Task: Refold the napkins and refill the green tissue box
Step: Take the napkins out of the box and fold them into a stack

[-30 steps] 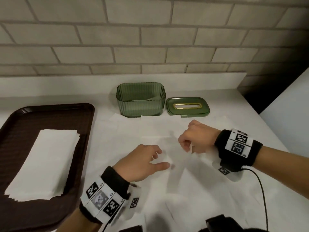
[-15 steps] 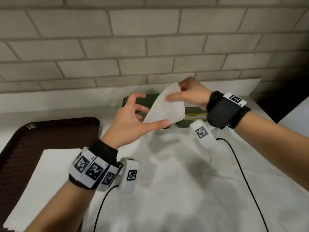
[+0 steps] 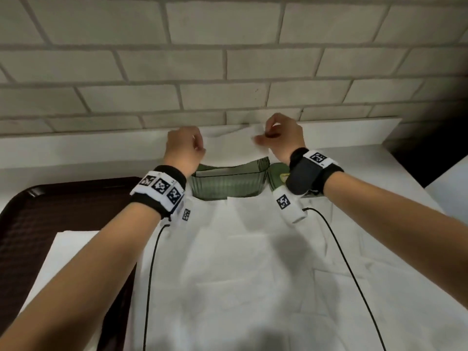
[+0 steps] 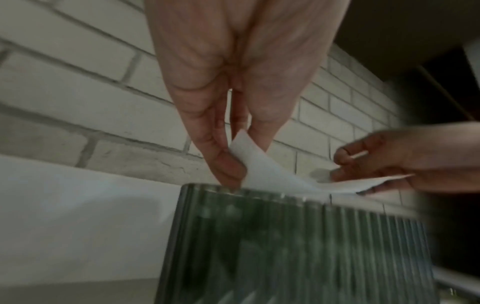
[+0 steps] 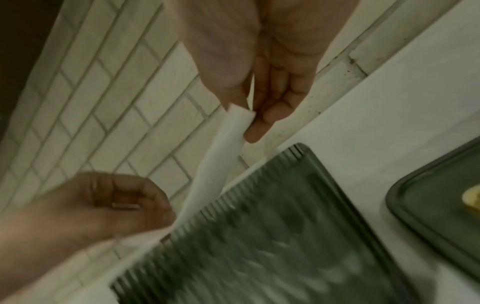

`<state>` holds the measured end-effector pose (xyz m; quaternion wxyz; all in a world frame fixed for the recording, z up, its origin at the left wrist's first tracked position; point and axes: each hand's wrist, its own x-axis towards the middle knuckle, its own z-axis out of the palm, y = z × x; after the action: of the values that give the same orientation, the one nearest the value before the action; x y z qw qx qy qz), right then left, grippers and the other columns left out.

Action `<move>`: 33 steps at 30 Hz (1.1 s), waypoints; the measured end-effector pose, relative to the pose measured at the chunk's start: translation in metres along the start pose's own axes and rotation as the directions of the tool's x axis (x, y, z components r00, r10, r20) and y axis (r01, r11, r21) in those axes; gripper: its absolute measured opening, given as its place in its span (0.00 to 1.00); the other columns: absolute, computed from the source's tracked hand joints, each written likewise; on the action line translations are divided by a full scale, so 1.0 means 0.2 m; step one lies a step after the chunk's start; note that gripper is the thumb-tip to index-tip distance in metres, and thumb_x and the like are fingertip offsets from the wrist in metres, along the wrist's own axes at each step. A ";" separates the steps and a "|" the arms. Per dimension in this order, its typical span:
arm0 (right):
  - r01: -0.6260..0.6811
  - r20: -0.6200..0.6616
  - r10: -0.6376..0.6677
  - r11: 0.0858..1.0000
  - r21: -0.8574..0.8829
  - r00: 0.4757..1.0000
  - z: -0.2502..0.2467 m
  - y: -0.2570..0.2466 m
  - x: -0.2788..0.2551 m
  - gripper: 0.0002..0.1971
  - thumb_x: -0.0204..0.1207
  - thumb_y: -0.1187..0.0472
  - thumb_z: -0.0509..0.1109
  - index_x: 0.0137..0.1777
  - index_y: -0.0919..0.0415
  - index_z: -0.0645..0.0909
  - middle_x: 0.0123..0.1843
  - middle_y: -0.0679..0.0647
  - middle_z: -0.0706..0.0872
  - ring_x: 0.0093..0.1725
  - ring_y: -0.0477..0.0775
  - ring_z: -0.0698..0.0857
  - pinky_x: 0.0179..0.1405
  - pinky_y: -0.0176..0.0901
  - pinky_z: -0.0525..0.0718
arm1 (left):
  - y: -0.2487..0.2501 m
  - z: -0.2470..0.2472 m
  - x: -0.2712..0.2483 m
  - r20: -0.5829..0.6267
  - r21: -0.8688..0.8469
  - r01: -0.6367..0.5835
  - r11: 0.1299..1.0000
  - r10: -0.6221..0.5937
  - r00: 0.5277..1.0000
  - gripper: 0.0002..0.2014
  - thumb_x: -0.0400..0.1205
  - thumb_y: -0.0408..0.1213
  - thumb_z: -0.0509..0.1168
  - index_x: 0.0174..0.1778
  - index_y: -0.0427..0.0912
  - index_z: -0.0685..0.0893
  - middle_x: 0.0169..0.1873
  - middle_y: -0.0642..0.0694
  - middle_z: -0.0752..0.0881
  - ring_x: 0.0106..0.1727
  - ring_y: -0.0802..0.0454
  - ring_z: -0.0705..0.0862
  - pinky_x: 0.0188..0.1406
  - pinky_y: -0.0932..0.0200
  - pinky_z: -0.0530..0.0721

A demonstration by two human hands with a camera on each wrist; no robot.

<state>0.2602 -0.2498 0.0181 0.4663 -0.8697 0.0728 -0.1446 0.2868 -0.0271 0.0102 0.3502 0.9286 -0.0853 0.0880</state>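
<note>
A folded white napkin (image 3: 229, 145) hangs stretched between my two hands just above the open green tissue box (image 3: 228, 183). My left hand (image 3: 187, 145) pinches its left end, seen up close as the left hand (image 4: 233, 156) over the ribbed green box (image 4: 298, 242). My right hand (image 3: 276, 135) pinches the right end; the right wrist view shows the right hand (image 5: 249, 121) gripping the napkin (image 5: 215, 164) over the box (image 5: 272, 236). The box's green lid (image 3: 277, 177) lies beside it on the right, partly hidden by my right wrist.
Several unfolded white napkins (image 3: 253, 262) cover the white counter in front of the box. A dark brown tray (image 3: 50, 211) on the left holds a stack of napkins (image 3: 63, 249). A brick wall (image 3: 228, 59) rises right behind the box. Cables trail from both wrists.
Both hands lifted a napkin off the counter, carried it forward and now hold it stretched by its ends over the box. The head view has tipped forward.
</note>
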 end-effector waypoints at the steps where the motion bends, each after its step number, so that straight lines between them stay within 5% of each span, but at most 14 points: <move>1: 0.034 0.017 -0.033 0.997 -0.064 0.999 0.03 0.01 0.00 0.10 0.69 0.65 0.79 0.38 0.55 0.79 0.34 0.50 0.84 0.37 0.49 0.82 0.38 0.31 0.82 | -0.02 0.03 0.01 0.054 0.107 0.002 0.994 -0.008 0.998 0.04 0.77 0.26 0.68 0.37 0.37 0.84 0.38 0.43 0.86 0.42 0.43 0.85 0.47 0.56 0.83; 3: 0.091 0.131 -0.062 0.971 -0.222 0.989 0.06 0.02 0.01 0.00 0.73 0.65 0.76 0.42 0.60 0.88 0.42 0.52 0.89 0.43 0.49 0.84 0.50 0.35 0.83 | -0.03 0.08 0.02 0.151 0.266 0.016 0.964 -0.058 0.987 0.05 0.79 0.28 0.66 0.43 0.32 0.87 0.47 0.37 0.87 0.48 0.38 0.86 0.52 0.51 0.86; 9: 0.270 0.438 0.000 0.787 -0.555 0.899 0.08 -0.01 0.00 0.13 0.79 0.54 0.68 0.51 0.62 0.90 0.53 0.60 0.88 0.54 0.62 0.85 0.56 0.49 0.83 | 0.03 0.10 -0.04 0.335 0.481 -0.119 0.869 -0.057 0.940 0.07 0.84 0.32 0.61 0.50 0.30 0.79 0.46 0.37 0.78 0.49 0.36 0.83 0.40 0.53 0.76; 15: 0.460 0.441 -0.252 0.755 -0.467 0.861 -0.01 -0.09 -0.25 0.09 0.76 0.53 0.70 0.41 0.56 0.86 0.40 0.50 0.86 0.40 0.52 0.84 0.42 0.45 0.84 | 0.02 0.04 -0.16 0.253 0.442 -0.183 0.878 0.074 0.965 0.20 0.86 0.36 0.58 0.27 0.36 0.69 0.40 0.35 0.76 0.45 0.40 0.75 0.42 0.51 0.72; 18: 0.487 0.664 -0.029 0.704 -0.517 0.747 0.01 -0.01 -0.44 0.08 0.72 0.49 0.73 0.41 0.53 0.86 0.38 0.45 0.86 0.41 0.50 0.86 0.46 0.46 0.86 | 0.02 0.00 -0.29 0.127 0.323 -0.218 0.921 0.186 0.974 0.11 0.83 0.32 0.63 0.36 0.32 0.83 0.42 0.40 0.76 0.47 0.41 0.77 0.42 0.51 0.76; 22: 0.574 0.728 0.241 0.479 -0.664 0.642 0.05 0.15 -0.55 0.26 0.73 0.44 0.72 0.67 0.56 0.78 0.63 0.55 0.81 0.60 0.60 0.82 0.55 0.48 0.82 | 0.00 0.02 -0.47 0.242 0.209 -0.280 0.937 0.228 0.943 0.03 0.80 0.33 0.69 0.42 0.42 0.88 0.42 0.48 0.81 0.42 0.50 0.82 0.41 0.61 0.76; 28: 0.631 0.727 0.168 0.393 -0.669 0.666 0.08 0.16 -0.56 0.13 0.81 0.63 0.60 0.61 0.59 0.81 0.59 0.61 0.83 0.57 0.65 0.83 0.44 0.45 0.74 | 0.01 0.14 -0.61 0.486 0.132 -0.314 0.940 0.215 0.847 0.16 0.77 0.44 0.73 0.58 0.43 0.86 0.54 0.47 0.86 0.55 0.50 0.84 0.55 0.58 0.82; 31: 0.612 0.704 0.059 0.447 -0.652 0.707 0.02 0.08 -0.54 0.12 0.80 0.58 0.61 0.59 0.53 0.83 0.53 0.57 0.86 0.54 0.63 0.84 0.40 0.43 0.70 | 0.07 0.17 -0.64 0.503 0.159 -0.360 0.920 0.238 0.831 0.21 0.77 0.50 0.71 0.64 0.46 0.83 0.57 0.49 0.85 0.59 0.49 0.83 0.55 0.53 0.82; 33: 0.581 0.656 -0.073 0.543 -0.606 0.751 -0.04 -0.01 -0.52 0.10 0.77 0.53 0.64 0.54 0.49 0.83 0.44 0.53 0.86 0.48 0.61 0.85 0.38 0.43 0.71 | 0.11 0.14 -0.63 0.427 0.210 -0.406 0.889 0.290 0.856 0.13 0.80 0.47 0.67 0.58 0.48 0.83 0.52 0.48 0.86 0.55 0.46 0.84 0.47 0.52 0.82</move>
<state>0.1590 -0.2274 0.0054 0.0005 -0.9800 -0.1847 0.0739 0.1621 -0.0499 -0.0255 0.1630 0.9375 -0.3066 -0.0213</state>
